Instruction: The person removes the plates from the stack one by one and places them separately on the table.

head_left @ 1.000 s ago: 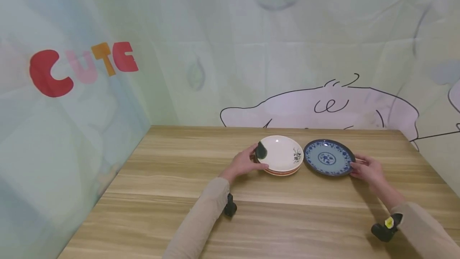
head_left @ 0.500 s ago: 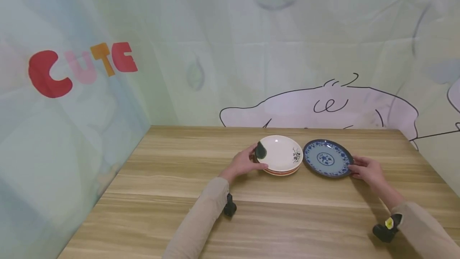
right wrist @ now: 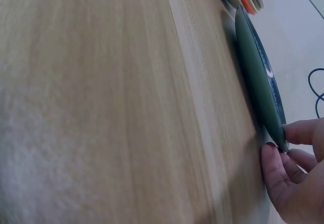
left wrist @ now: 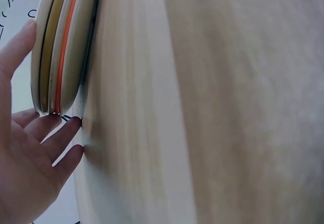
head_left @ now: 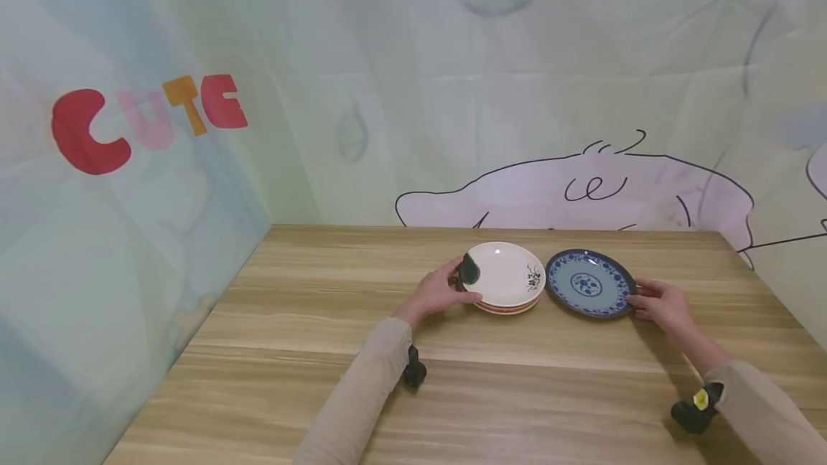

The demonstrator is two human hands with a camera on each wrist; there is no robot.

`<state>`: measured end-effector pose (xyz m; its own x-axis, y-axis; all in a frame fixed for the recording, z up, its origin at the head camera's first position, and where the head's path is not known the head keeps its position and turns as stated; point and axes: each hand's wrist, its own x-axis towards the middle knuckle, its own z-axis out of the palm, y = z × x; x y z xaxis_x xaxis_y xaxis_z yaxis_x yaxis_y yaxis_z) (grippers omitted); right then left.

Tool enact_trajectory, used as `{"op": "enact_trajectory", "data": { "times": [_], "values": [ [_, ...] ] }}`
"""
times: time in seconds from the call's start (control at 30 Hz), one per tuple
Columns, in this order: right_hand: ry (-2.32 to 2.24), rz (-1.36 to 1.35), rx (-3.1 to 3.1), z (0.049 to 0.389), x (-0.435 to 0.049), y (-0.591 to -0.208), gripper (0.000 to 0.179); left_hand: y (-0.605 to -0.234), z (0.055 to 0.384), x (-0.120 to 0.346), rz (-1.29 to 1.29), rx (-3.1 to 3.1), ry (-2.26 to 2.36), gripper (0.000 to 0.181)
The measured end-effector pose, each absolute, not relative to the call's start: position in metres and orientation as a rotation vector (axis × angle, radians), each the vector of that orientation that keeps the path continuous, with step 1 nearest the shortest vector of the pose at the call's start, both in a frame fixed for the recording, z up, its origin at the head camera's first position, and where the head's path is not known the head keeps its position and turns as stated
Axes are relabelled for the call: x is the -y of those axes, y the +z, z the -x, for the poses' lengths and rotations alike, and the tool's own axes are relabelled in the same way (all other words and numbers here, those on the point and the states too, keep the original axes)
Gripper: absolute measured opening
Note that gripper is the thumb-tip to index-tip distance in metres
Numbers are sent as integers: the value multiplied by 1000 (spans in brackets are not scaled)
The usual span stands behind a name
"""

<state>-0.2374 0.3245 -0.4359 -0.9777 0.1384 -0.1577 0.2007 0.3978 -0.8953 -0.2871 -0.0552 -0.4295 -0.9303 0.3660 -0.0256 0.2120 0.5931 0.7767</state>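
In the head view a stack of plates [head_left: 499, 275] stands toward the back of the wooden table. Its white top plate has a dark green patch and a small floral print. My left hand [head_left: 438, 294] holds the stack's left side, thumb at the top rim and fingers against the edge. In the left wrist view, the stacked rims [left wrist: 59, 47] show cream, yellow-brown and orange bands. Just right of the stack is a blue floral plate [head_left: 586, 284] with a dark rim. My right hand [head_left: 662, 305] pinches its right rim, thumb on top, fingers underneath; that side looks slightly raised.
The wood-grain table [head_left: 517, 400] extends in front of both hands. Behind it hangs a printed curtain [head_left: 400, 92] with a cartoon outline and colourful letters at left. Dark wrist devices [head_left: 694, 409] sit at both sleeves.
My right hand and the blue plate's right rim have shifted very slightly left. The left hand and the plate stack have stayed in place.
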Motion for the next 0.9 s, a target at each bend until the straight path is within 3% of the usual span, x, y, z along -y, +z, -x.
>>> {"op": "enact_trajectory", "data": {
  "times": [0.23,0.53,0.9],
  "values": [
    [-1616,-296,-2609,238,-324,-432,57,-429,288,57,-511,-2631,1249,90],
    [-1238,-92,-2865,247,-325,-417,55,-427,287,58,-506,-2624,1240,92],
    [-1157,137,-2813,256,-297,-400,59,-428,288,58,-507,-2615,1243,93]
  ]
}}
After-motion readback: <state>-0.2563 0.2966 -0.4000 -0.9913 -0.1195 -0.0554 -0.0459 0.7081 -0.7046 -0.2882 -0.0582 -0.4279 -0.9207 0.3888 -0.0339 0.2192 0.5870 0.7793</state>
